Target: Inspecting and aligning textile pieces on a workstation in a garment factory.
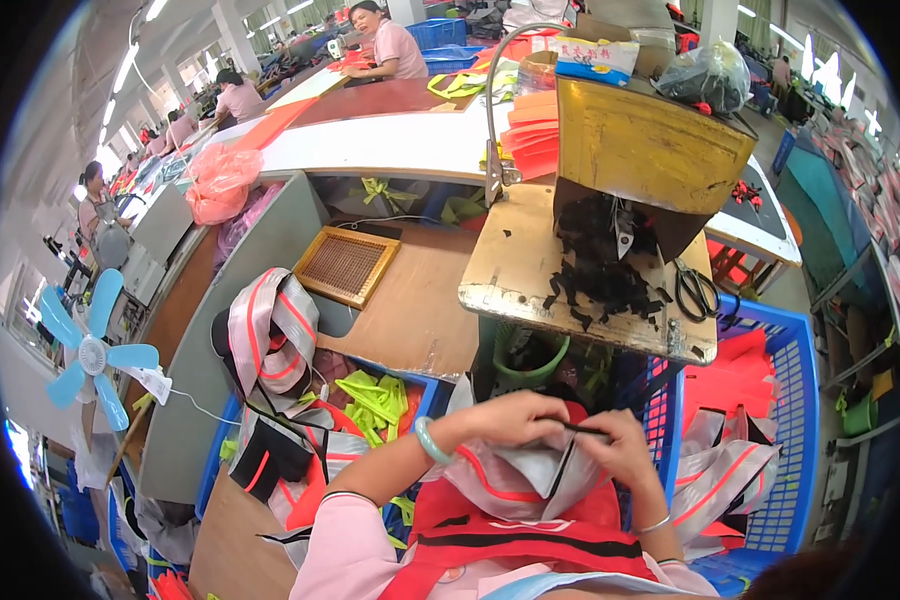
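Over my lap, my left hand [518, 416] and my right hand [622, 450] are both closed on a silver-grey fabric piece [510, 477] with a bright red stripe. A narrow dark strip [585, 430] runs along its top edge between my fingers. The piece bulges and folds below my hands, its lower part resting against my red apron [530, 525]. My right thumb and fingers pinch the edge; the left fingers curl over it, and their tips are partly hidden. In front of my hands stands a wooden-topped machine [510, 255] with a yellow metal cover [655, 140].
Black scraps [610, 290] and scissors [696, 290] lie on the machine's top. At right is a blue basket [795, 430] of similar grey and red pieces. More grey pieces [270, 330] pile at left, near neon strips [370, 405] and a blue fan [92, 355]. A co-worker [395, 50] sits beyond the white table.
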Available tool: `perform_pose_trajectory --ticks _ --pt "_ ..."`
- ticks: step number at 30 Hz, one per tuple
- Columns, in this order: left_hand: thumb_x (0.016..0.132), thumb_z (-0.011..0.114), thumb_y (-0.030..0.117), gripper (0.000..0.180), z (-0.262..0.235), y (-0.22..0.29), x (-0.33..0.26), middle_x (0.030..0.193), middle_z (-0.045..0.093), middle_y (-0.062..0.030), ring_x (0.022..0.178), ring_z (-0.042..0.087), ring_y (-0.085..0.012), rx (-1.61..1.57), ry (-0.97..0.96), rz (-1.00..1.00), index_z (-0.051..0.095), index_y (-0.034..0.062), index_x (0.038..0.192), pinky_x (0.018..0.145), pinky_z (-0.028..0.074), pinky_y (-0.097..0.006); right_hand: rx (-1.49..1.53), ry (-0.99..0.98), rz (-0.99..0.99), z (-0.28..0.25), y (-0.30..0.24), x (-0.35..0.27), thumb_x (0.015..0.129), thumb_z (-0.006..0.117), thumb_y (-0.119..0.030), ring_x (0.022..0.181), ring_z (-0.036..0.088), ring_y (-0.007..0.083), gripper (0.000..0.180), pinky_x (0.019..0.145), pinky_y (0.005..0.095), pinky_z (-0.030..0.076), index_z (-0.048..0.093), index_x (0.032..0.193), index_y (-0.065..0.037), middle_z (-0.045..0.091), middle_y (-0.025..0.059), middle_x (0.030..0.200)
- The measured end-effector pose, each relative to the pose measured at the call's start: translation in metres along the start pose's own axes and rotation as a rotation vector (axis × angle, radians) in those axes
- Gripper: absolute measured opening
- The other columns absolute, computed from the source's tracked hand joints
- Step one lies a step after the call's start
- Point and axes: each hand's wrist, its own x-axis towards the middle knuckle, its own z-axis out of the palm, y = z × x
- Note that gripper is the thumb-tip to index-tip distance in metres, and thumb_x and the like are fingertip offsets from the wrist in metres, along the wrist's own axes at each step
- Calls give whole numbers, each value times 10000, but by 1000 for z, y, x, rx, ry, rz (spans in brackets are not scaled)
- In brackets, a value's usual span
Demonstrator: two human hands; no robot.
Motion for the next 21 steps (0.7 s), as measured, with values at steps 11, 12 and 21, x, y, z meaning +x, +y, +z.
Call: perform_pose_trajectory --ticks 11,12,21 --pt "875 614 174 219 -70 46 56 805 655 -131 747 611 -177 116 269 -124 638 -12 988 687 480 -320 166 78 104 -52 0 85 788 696 -187 727 588 138 245 667 288 468 653 924 12 648 75 797" --pt "876 612 175 220 -77 47 64 788 647 -118 738 597 -163 100 272 -144 635 -17 981 684 474 -311 176 75 93 -56 2 92 804 680 -191 706 555 110 241 643 276 455 649 932 11 628 57 776" --pt "893 596 193 225 -109 34 106 722 570 -28 693 503 -90 159 203 -207 628 -12 980 625 421 -277 165 180 72 -66 19 125 832 646 -223 630 485 82 250 575 264 416 624 931 6 559 41 682"
